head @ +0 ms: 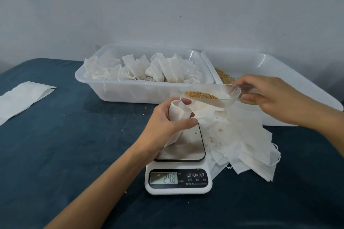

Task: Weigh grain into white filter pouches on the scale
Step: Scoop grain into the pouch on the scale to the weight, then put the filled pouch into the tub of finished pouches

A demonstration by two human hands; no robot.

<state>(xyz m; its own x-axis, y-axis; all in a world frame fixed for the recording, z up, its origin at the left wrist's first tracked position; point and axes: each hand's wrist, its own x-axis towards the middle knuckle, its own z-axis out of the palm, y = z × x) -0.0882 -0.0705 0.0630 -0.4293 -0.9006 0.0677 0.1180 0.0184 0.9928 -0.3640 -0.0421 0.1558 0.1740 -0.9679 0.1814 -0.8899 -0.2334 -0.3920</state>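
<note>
At the lower centre of the frame a white digital kitchen scale [178, 180] sits on the dark blue worktop [55, 154], its display reading 24.8. On its steel platform [188, 147] stands a white filter pouch [179, 115], gripped around its open mouth by the curled fingers of the left hand [163, 124]. Just right of the scale a heap of empty pouches [245, 139] spreads out. Above the pouch mouth, the right hand [268, 96] pinches the handle of a clear plastic scoop [219, 96] holding tan grain [201, 95]. At far left lie flat pouches [22, 98]. Behind, a white tray [130, 93] holds filled, tied pouches [141, 69]; the tray to its right [290, 72] holds loose grain.
</note>
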